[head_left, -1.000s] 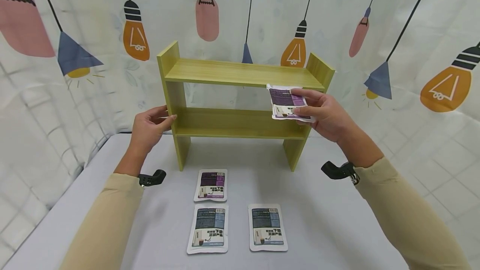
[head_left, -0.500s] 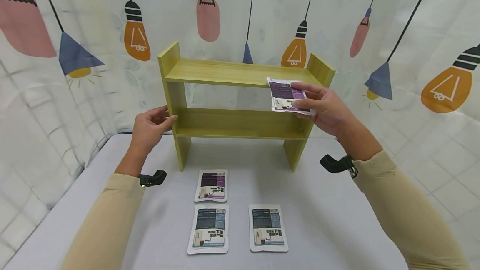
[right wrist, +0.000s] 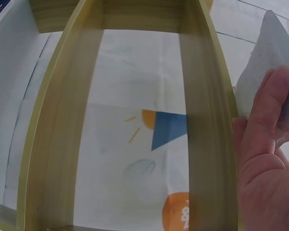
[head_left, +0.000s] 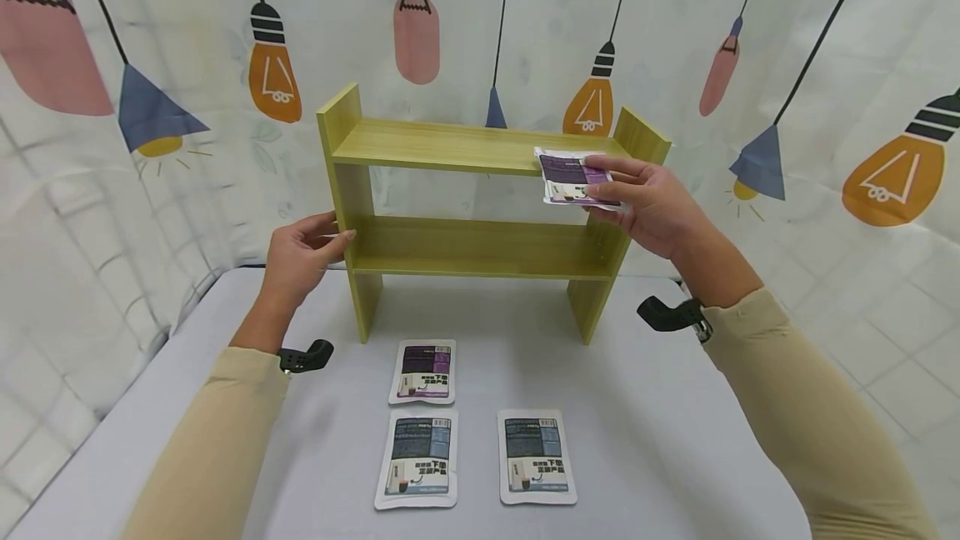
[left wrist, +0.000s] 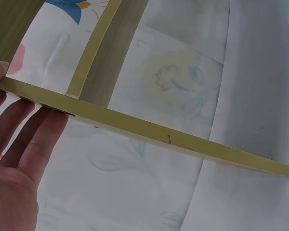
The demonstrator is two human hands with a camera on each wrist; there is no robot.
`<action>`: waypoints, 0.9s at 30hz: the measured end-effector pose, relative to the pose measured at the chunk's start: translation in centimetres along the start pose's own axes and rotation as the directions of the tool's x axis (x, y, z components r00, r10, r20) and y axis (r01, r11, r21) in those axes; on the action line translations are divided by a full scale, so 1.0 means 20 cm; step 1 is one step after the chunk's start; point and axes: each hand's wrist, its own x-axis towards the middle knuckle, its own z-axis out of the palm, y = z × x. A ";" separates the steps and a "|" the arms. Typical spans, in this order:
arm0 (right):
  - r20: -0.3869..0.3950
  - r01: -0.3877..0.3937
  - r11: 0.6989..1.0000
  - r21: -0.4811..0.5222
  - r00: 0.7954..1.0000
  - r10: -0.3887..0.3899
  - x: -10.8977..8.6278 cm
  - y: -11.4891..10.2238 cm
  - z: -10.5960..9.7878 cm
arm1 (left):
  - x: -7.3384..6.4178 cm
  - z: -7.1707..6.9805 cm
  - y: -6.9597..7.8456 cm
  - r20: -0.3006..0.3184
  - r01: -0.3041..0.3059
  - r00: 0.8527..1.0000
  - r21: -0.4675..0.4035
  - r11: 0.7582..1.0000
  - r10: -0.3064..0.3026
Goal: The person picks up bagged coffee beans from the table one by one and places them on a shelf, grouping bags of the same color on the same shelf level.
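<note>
A two-tier yellow-green wooden shelf point(head_left: 480, 248) stands on the white table. My left hand point(head_left: 300, 257) grips its left side panel, thumb at the front edge and fingers along the outer face; the left wrist view shows the fingers point(left wrist: 43, 144) against the panel point(left wrist: 135, 125). In my right hand point(head_left: 652, 198) are flat white packets with purple labels point(head_left: 566, 177), pinched between thumb and fingers and overlapping the top board's front edge in the head view. Seen from the right wrist, a packet's plain white back point(right wrist: 262, 57) rises beside the board, close to my fingers point(right wrist: 267, 115).
On the table point(head_left: 637, 423), in front of the shelf, lie a purple-labelled packet point(head_left: 423, 372), a blue-labelled packet point(head_left: 417, 458) just nearer, and another blue-labelled packet point(head_left: 537, 457) to the right. A patterned curtain point(head_left: 525, 48) hangs behind the shelf.
My right hand has risen with the purple packets, from below the top board's front edge up to its level. My left hand and the packets on the table have stayed put.
</note>
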 end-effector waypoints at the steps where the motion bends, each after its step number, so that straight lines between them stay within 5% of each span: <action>1: -0.001 0.000 1.000 -0.003 1.000 0.000 0.00 0.00 0.00 | 0.00 0.00 0.00 0.000 0.000 1.000 0.001 1.000 0.000; 27: 0.093 -0.015 1.000 0.002 0.996 0.015 -0.06 -0.06 0.00 | 0.00 0.00 0.00 -0.002 0.003 1.000 0.006 1.000 -0.003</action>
